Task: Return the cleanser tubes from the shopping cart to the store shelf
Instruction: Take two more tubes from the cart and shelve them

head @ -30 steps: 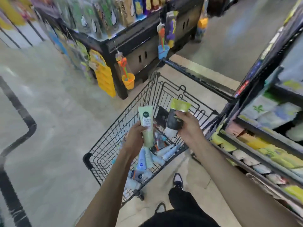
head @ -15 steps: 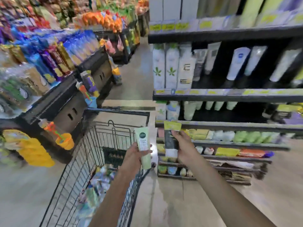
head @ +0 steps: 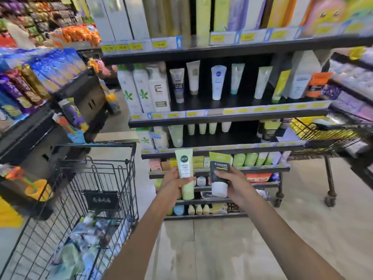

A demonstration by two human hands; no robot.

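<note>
Cleanser tubes are the focus, but biggest first: the tall black metal store shelf (head: 228, 118) fills the far side, rows of tubes and bottles standing on it behind yellow price tags. Left and near is the black wire shopping cart (head: 96, 178), with a blurry heap of pale tubes (head: 88, 235) lying in its near end, too smeared to count. A second black wire cart (head: 331, 134) pokes in from the right edge.

Both arms reach out toward the shelf's lower rows. The left hand (head: 171, 184) is wrapped round the lower half of a pale green and white plastic tube (head: 184, 172), held upright with its flat crimped end up. The right hand (head: 235, 183) grips a black tube with a lime green top band and white cap (head: 219, 172), cap pointing down. The two tubes sit side by side, close but not touching, in front of the shelf and not on it yet.
</note>
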